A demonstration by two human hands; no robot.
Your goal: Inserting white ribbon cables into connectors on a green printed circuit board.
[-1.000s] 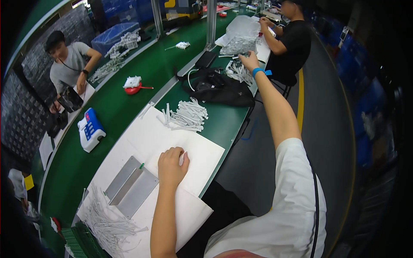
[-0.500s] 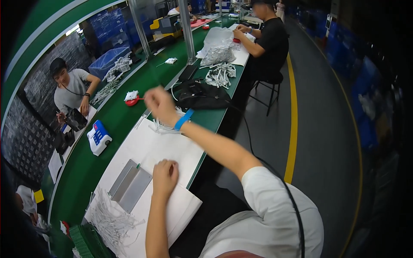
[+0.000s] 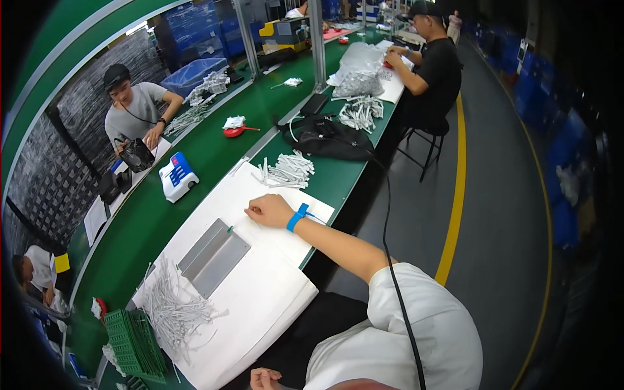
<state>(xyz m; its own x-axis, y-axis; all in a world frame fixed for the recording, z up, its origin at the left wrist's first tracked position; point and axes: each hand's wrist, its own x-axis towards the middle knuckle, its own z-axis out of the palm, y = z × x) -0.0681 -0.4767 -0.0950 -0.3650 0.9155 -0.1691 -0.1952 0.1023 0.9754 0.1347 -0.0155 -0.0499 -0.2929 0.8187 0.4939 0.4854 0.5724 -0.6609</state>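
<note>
My right hand point(image 3: 270, 211), with a blue wrist strap point(image 3: 298, 218) behind it, is low over the white sheet point(image 3: 260, 273). Its fingers are curled together; whatever they may hold is hidden. Close by lies a grey metal tray point(image 3: 214, 257) with a small green piece on its far edge. At the lower edge of the picture, by my lap, only part of my left hand point(image 3: 265, 378) shows, its fingers curled in. A loose pile of thin white wire-like pieces point(image 3: 175, 305) covers the near left of the sheet; shorter white pieces point(image 3: 288, 170) lie beyond my right hand.
A red round holder point(image 3: 234, 131) with a white block on top and a blue-and-white device point(image 3: 177, 177) stand on the green bench. Green plastic racks point(image 3: 133, 344) are at near left. A black bag point(image 3: 325, 136) lies farther off. Two co-workers sit along the bench.
My right hand has come back from beside the red holder to the sheet. My left hand has drawn away from the tray toward my body. The view has shifted slightly.
</note>
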